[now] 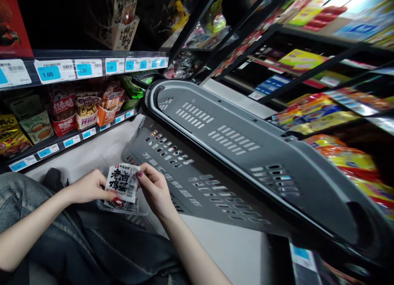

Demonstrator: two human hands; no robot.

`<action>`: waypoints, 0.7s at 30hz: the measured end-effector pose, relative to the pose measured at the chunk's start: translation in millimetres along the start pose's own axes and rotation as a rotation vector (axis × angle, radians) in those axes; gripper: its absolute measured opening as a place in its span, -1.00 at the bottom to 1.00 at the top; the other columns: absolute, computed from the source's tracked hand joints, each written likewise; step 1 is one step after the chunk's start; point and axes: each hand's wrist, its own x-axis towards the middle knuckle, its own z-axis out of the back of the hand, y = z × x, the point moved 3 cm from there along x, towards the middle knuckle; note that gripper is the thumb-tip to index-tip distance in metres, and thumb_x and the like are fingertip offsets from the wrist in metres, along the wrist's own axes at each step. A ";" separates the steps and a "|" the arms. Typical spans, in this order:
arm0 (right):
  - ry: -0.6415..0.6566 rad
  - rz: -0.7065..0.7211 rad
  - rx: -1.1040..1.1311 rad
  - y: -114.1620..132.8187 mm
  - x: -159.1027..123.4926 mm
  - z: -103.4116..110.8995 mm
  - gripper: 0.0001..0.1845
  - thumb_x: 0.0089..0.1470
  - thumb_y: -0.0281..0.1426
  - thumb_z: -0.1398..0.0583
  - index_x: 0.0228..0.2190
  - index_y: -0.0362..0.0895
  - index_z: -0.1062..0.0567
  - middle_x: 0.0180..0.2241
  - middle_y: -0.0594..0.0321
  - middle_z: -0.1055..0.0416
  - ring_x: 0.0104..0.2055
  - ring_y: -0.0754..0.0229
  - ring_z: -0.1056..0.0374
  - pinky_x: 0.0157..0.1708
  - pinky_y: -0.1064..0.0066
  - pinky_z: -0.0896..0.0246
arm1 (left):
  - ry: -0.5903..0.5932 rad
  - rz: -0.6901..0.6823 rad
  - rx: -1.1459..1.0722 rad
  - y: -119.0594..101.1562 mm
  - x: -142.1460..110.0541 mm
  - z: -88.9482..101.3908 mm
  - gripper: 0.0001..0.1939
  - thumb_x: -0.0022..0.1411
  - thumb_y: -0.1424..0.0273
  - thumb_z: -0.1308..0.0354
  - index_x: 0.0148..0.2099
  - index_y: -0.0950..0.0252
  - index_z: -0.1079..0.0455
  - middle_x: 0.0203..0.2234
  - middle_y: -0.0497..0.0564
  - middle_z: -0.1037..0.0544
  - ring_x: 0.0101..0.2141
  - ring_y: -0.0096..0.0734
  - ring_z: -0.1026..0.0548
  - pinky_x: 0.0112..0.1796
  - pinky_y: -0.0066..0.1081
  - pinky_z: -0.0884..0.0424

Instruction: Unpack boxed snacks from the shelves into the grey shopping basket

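Observation:
A small white snack packet (125, 184) with large black characters is held between both my hands, low in front of me. My left hand (89, 188) grips its lower left side, thumb pressed on the front. At the upper right edge, my right hand (156, 191) pinches the packet between thumb and fingers. Beneath it a clear plastic tub (142, 210) rests near my lap, with more packets partly visible inside. What supports the tub is hidden.
A large grey shopping basket (197, 131) stands tilted in view, just right of my hands. Shelves with price tags (55, 70) and boxed snack bags (88, 110) line the left. On the right, blurred shelves hold colourful packs (347, 153). My bent knees are below.

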 end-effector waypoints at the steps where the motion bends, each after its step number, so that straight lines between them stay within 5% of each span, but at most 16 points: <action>1: 0.000 -0.006 0.006 -0.2 0.2 0.0 -0.64 -0.09 -0.11 -0.28 -0.56 -0.13 -0.35 -0.68 0.41 -0.28 -0.64 0.34 -0.17 -0.61 0.50 -0.07 | -0.003 0.004 0.005 0.3 0.0 0.0 -0.77 -0.01 0.30 -0.27 -0.37 0.39 -0.58 -0.47 0.03 -0.63 -0.45 -0.33 -0.50 -0.35 -0.42 -0.37; 15: 0.017 0.003 -0.009 0.5 0.7 -0.2 -0.65 -0.08 -0.12 -0.27 -0.56 -0.13 -0.34 -0.68 0.41 -0.27 -0.64 0.35 -0.17 -0.61 0.51 -0.09 | 0.009 -0.016 0.020 0.0 0.3 0.8 -0.77 0.01 0.31 -0.26 -0.35 0.38 -0.58 -0.44 0.03 -0.63 -0.42 -0.32 -0.50 -0.33 -0.42 -0.37; 18: -0.020 0.079 -0.178 6.0 -2.1 -4.9 -0.67 0.01 -0.14 -0.19 -0.55 -0.12 -0.33 -0.68 0.40 -0.25 -0.64 0.33 -0.19 -0.62 0.50 -0.09 | -0.009 -0.013 0.024 -2.2 0.5 0.8 -0.78 0.01 0.31 -0.26 -0.36 0.38 -0.58 -0.45 0.01 -0.64 -0.43 -0.32 -0.51 -0.34 -0.44 -0.37; 21: -0.197 0.337 -0.545 31.6 -12.2 -3.7 -0.76 0.10 -0.26 -0.12 -0.53 -0.12 -0.35 -0.64 0.38 -0.25 -0.62 0.32 -0.19 -0.59 0.48 -0.07 | -0.052 -0.022 -0.018 -5.5 2.7 1.2 -0.78 -0.02 0.32 -0.28 -0.32 0.34 -0.58 -0.40 0.00 -0.64 -0.38 -0.31 -0.54 -0.33 -0.45 -0.39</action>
